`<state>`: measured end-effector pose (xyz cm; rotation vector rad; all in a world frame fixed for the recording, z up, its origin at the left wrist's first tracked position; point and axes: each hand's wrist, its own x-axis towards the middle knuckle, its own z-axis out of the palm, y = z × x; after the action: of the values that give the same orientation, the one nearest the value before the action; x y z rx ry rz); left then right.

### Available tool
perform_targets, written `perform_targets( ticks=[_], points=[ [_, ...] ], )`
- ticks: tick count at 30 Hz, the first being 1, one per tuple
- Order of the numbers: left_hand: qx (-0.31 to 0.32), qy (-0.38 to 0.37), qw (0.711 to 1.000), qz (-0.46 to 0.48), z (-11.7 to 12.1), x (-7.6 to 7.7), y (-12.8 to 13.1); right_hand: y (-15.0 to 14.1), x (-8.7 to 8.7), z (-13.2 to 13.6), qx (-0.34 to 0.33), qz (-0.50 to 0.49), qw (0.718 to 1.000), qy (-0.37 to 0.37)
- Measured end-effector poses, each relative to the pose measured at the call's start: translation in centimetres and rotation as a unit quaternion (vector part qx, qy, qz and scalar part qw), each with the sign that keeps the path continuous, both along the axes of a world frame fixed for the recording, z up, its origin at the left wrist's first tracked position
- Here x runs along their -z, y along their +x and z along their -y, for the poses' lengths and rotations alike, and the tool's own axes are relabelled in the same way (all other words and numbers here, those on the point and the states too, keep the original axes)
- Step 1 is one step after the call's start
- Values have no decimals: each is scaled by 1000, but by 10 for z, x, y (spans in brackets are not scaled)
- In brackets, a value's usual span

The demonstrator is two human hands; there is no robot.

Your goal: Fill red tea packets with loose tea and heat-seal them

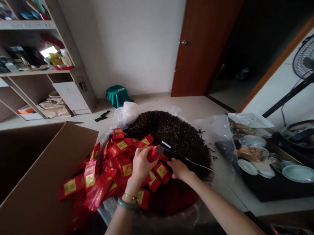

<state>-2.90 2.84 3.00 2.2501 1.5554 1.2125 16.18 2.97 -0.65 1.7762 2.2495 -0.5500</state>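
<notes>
My left hand is closed around a red packet, whose greyish end points to the right. A jade-green bangle and a gold bracelet circle that wrist. Just to the right, the curled fingers of my right hand are at the near side of a dark device with a white strip and a thin white cord; its exact kind is unclear. Beneath and left of my hands lie several red packets with gold labels. Dark loose tea leaves are heaped behind the device, in a clear plastic bag.
An open cardboard box stands at left. To the right, bowls and dishes rest on a dark tray beside a fan. Behind are a shelf unit, a green-covered stool and an open brown door.
</notes>
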Motion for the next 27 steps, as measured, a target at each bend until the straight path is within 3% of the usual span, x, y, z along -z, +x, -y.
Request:
perform_targets(
  ticks=[4, 8, 11, 14, 20, 23, 27],
  points=[
    [-7, -14, 1000, 18, 0, -2, 1, 13, -21, -12, 0, -37, 999, 31],
    [-12, -15, 999, 36, -1, 0, 1, 25, -50, -24, -19, -156, 986, 59],
    [-12, -31, 998, 56, -2, 3, -1, 29, -70, -29, -39, -251, 966, 58],
    [-15, -44, 996, 74, -1, 4, -2, 30, -88, -31, -11, -323, 944, 70],
    [-23, -46, 995, 85, -1, 8, -1, 17, -130, -31, -13, -475, 877, 71],
    [-26, -39, 996, 82, -2, 9, 0, 2, -147, -34, -44, -463, 881, 84],
    [-43, -31, 994, 93, -3, 11, 1, -18, -154, -38, -79, -401, 909, 84]
  ],
)
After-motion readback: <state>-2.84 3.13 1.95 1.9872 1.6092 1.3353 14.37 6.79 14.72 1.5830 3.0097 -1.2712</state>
